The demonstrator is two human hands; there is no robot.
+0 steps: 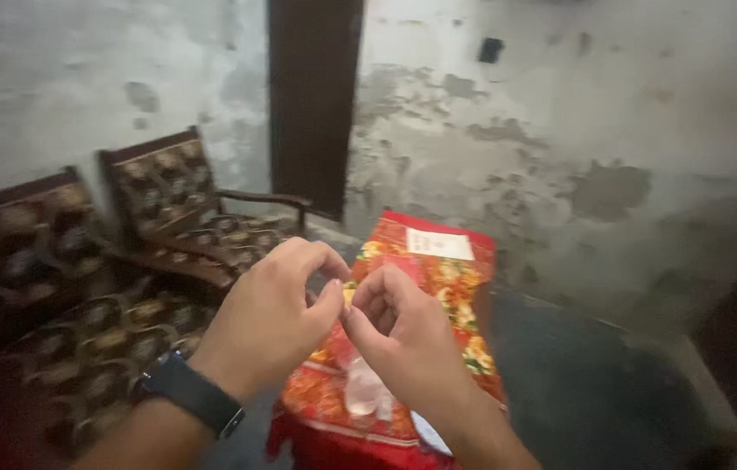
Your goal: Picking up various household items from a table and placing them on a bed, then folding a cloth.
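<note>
My left hand (273, 313), with a black watch (190, 392) on its wrist, and my right hand (403, 335) meet fingertip to fingertip above a small table covered with a red floral cloth (438, 270). Both hands have their fingers curled and pinched together at the same spot. Something very small may be held between the fingertips, but I cannot make it out. A clear plastic item (361, 392) lies on the cloth just below my hands. A white paper (440, 244) rests at the far end of the cloth.
Wooden armchairs with patterned cushions (173, 200) stand at the left. A dark door (312, 104) is set in a stained, peeling wall (577, 130) behind the table. The floor (577, 383) to the right is dark.
</note>
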